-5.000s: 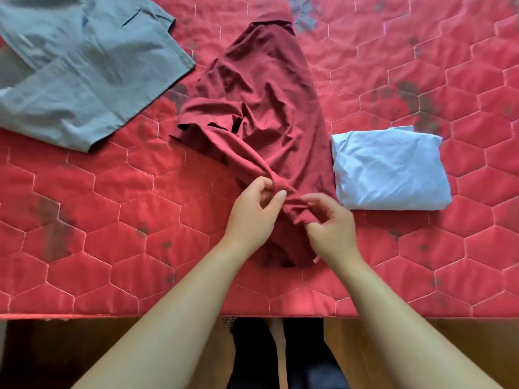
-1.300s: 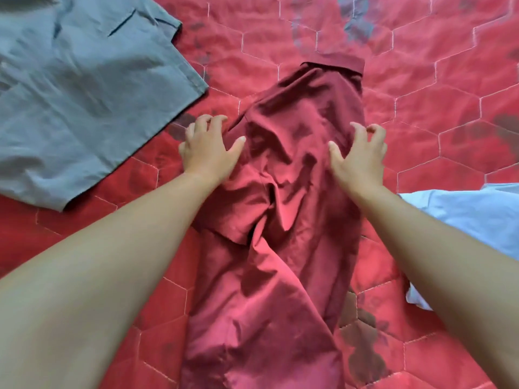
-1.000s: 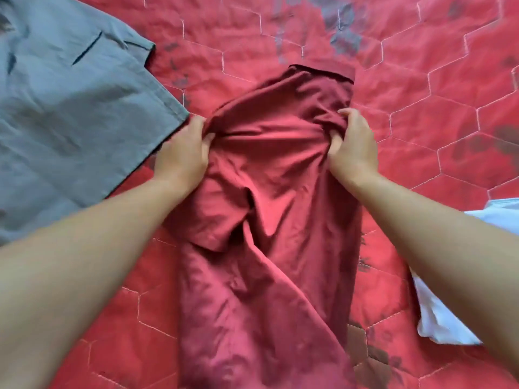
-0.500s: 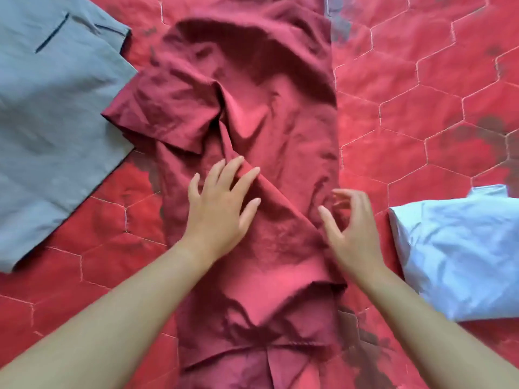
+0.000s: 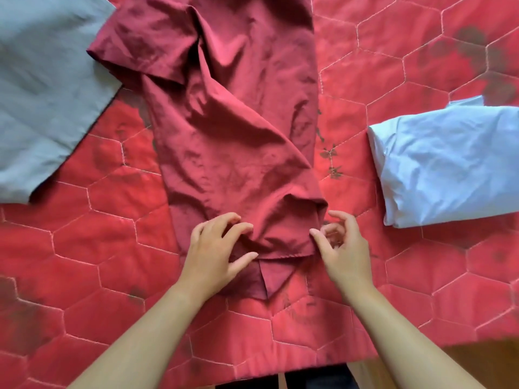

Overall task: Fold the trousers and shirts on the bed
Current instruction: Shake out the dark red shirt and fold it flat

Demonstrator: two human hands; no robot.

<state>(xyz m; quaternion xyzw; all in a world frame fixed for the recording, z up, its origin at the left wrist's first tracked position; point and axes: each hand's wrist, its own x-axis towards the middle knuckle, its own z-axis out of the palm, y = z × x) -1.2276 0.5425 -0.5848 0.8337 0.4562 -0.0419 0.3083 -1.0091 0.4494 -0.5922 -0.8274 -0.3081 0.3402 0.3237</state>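
Note:
A dark red shirt (image 5: pixel 233 130) lies lengthwise down the middle of the bed, folded narrow and wrinkled, one short sleeve sticking out at the upper left. My left hand (image 5: pixel 217 254) rests on its near hem with fingers spread and curled into the cloth. At the hem's right corner, my right hand (image 5: pixel 342 248) has its fingers curled and apart, touching the fabric edge. A grey garment (image 5: pixel 42 88) lies spread at the left. A folded light blue shirt (image 5: pixel 449 161) sits at the right.
The bed is covered by a red quilt (image 5: pixel 407 276) with hexagon stitching and dark flower prints. Its near edge runs along the bottom, with wooden floor (image 5: pixel 488 363) showing at the lower right.
Both hands slid down the red shirt toward me, from its collar end to its near hem. The view shifted back with them, and the shirt lies flatter and longer.

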